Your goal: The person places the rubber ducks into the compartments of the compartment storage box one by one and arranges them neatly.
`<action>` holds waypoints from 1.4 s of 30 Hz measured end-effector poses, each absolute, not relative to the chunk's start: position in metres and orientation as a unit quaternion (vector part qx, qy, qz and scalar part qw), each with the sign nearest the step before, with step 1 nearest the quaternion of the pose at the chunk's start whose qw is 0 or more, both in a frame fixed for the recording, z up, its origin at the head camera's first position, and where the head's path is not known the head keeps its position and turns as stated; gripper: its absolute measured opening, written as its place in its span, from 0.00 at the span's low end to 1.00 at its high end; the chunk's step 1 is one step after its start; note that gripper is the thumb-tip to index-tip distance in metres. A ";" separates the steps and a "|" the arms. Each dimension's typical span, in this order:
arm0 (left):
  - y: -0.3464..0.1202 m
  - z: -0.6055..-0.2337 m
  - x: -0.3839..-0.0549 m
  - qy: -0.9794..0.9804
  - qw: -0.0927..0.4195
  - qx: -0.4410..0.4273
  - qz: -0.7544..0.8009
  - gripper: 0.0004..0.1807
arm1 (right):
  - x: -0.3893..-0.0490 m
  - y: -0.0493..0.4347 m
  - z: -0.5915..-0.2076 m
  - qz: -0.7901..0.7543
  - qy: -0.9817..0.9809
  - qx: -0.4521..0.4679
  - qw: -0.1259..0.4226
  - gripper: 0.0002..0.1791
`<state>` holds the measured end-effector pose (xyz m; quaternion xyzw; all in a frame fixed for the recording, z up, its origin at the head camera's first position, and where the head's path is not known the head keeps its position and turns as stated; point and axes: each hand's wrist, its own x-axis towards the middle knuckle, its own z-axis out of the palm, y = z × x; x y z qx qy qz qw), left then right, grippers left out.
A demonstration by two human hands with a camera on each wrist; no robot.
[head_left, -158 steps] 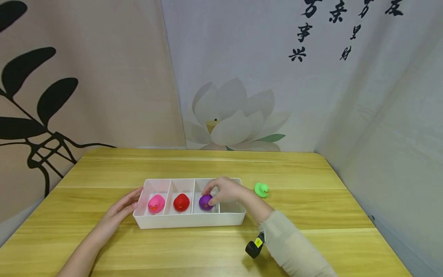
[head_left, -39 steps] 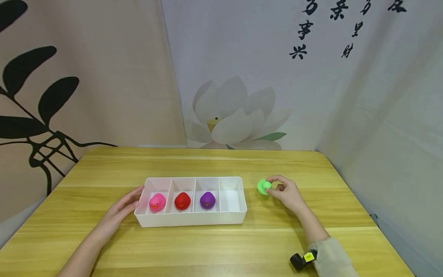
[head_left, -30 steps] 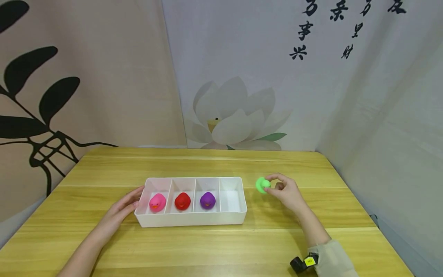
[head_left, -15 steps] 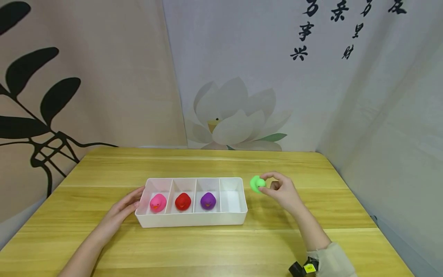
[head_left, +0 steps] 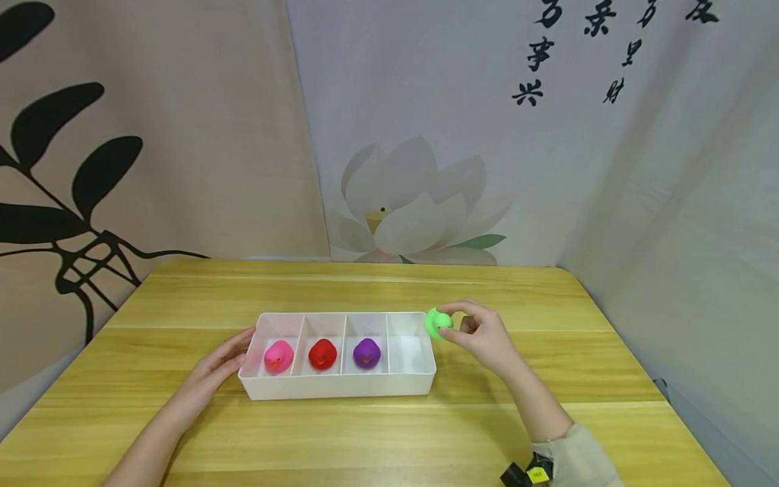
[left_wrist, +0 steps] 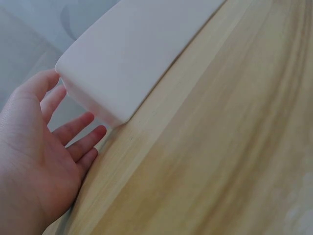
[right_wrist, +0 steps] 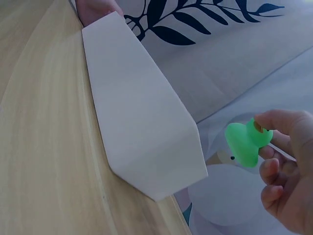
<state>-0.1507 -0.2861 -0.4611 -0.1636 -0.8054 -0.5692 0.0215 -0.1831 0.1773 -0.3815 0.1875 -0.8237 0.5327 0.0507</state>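
Note:
My right hand (head_left: 485, 338) pinches a green rubber duck (head_left: 435, 323) between thumb and fingers. The duck (right_wrist: 242, 143) is held in the air beside the right end of a white divided box (head_left: 337, 388). In the box sit a pink duck (head_left: 278, 357), a red duck (head_left: 322, 354) and a purple duck (head_left: 367, 354), one per compartment from the left. Its rightmost compartment holds nothing. Against the box's left end rests my left hand (head_left: 209, 372). In the left wrist view its fingers are loosely extended, touching the box (left_wrist: 132, 58) at the end wall.
The box stands on a wooden table (head_left: 341, 443). Behind the table hangs a curtain (head_left: 438, 88) printed with a lotus and dark characters. A small black camera (head_left: 526, 471) is strapped at the right sleeve (head_left: 575, 456).
The purple duck was let go in the third compartment. My right hand then took the green duck from the table and carried it left to the box's right end. The left hand stayed put.

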 end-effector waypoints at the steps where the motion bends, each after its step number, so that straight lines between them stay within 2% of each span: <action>1: -0.286 -0.461 -0.151 -0.806 0.020 -0.162 -0.569 0.25 | -0.183 0.175 -0.380 0.531 -0.825 0.187 0.049 0.16; 25: -0.287 -0.462 -0.152 -0.811 0.015 -0.158 -0.563 0.25 | -0.198 0.146 -0.387 0.502 -0.838 0.206 -0.054 0.16; 42: -0.288 -0.462 -0.151 -0.810 0.016 -0.159 -0.564 0.25 | -0.211 0.144 -0.401 0.447 -0.859 0.239 -0.075 0.14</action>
